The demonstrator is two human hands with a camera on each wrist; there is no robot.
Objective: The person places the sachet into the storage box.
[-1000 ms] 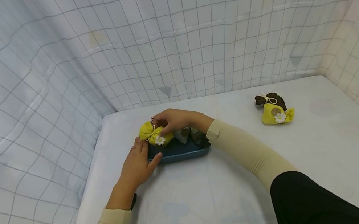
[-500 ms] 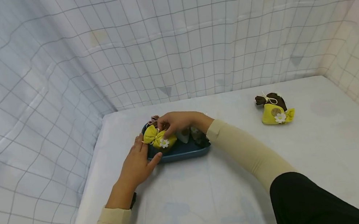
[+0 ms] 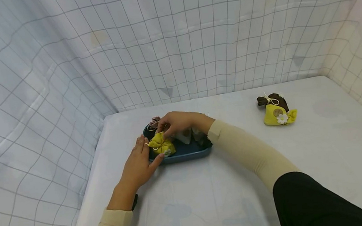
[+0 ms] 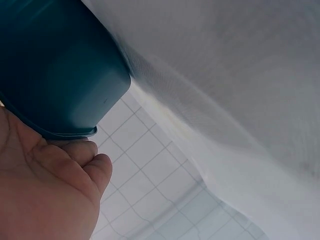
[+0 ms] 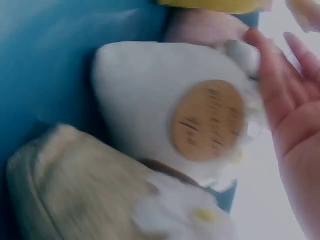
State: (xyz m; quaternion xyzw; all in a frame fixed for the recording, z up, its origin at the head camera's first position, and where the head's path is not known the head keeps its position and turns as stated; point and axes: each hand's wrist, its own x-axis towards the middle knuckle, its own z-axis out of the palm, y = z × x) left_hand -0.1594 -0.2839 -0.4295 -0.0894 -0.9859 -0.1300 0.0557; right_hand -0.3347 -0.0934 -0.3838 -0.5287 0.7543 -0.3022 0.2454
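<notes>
A dark blue tray [image 3: 188,153] sits at the table's left rear. My right hand [image 3: 173,123] reaches over it and pinches the top of a yellow sachet with a white flower [image 3: 162,145], which lies in the tray's left end. My left hand [image 3: 140,164] rests flat against the tray's left end, thumb along the front rim. In the left wrist view, my left hand [image 4: 47,185] lies under the tray's [image 4: 55,65] rim. The right wrist view shows a white sachet [image 5: 175,110] with a round tan label and a beige sachet [image 5: 75,190] in the tray [image 5: 40,60].
A white sachet [image 3: 185,136], a dark one [image 3: 202,140] and a brownish one [image 3: 153,123] share the tray. Two more sachets, yellow [image 3: 279,116] and brown [image 3: 275,100], lie at the right rear. Checked cloth walls [image 3: 173,36] enclose the white table [image 3: 229,196].
My right hand has lowered the yellow sachet from above the tray's left end down into the tray. The left hand has stayed against the tray.
</notes>
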